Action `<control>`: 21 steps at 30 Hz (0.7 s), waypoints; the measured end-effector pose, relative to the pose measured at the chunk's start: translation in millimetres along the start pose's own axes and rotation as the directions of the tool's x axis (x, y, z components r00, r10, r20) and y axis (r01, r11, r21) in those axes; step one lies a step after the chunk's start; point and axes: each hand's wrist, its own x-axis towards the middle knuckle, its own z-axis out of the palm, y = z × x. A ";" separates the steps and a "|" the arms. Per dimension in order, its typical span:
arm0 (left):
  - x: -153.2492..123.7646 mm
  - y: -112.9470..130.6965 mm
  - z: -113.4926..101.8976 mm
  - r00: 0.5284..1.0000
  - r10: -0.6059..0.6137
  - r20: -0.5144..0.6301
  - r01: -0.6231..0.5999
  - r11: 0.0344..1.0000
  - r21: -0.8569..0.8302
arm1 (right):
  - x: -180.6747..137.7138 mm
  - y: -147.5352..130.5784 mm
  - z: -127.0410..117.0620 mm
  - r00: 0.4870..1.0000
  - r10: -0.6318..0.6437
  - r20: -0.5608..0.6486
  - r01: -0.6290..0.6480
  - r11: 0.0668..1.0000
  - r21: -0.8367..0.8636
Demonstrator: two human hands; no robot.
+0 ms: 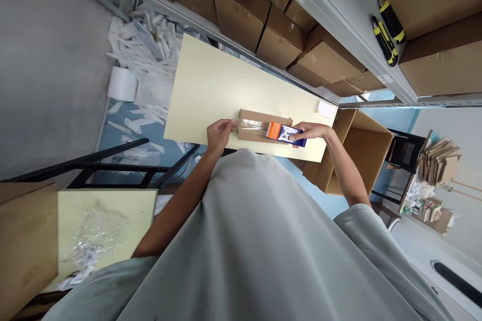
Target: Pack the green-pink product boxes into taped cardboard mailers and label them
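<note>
My right hand (309, 131) grips a slim blue-and-orange pack (283, 133), thumb on top, with the orange end pointing left. The pack lies over a narrow brown cardboard box (251, 136) on the pale yellow tabletop (211, 85). From its orange end, shiny clear film (251, 124) stretches left across the cardboard; I cannot tell whether it is a bag or tape. At the box's left end, my left hand (220, 135) is closed in a pinch at the film's edge.
Cardboard boxes (241, 15) line the shelf beyond the table. Two yellow-and-black utility knives (384, 40) lie on an upper shelf. A small white box (326, 109) sits at the table's right end, near a large open carton (365, 153). White scraps (150, 45) cover the floor at left.
</note>
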 end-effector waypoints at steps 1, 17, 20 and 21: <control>-0.5 -2.1 5.0 1.000 -0.004 -0.008 0.004 1.000 -0.007 | 0.4 0.0 0.7 1.000 -0.003 -0.006 0.003 1.000 -0.003; -34.2 27.4 7.5 0.969 0.246 0.003 -0.230 0.904 0.361 | -0.8 2.2 8.3 0.995 -0.098 0.004 0.098 0.995 -0.030; -27.0 27.5 14.3 0.992 0.122 -0.040 -0.106 0.953 0.284 | -0.6 0.1 9.7 0.991 -0.132 0.005 0.132 0.990 -0.057; -24.4 26.8 16.0 0.994 0.089 -0.056 -0.072 0.965 0.251 | -0.5 -1.2 10.5 0.990 -0.140 0.005 0.140 0.988 -0.068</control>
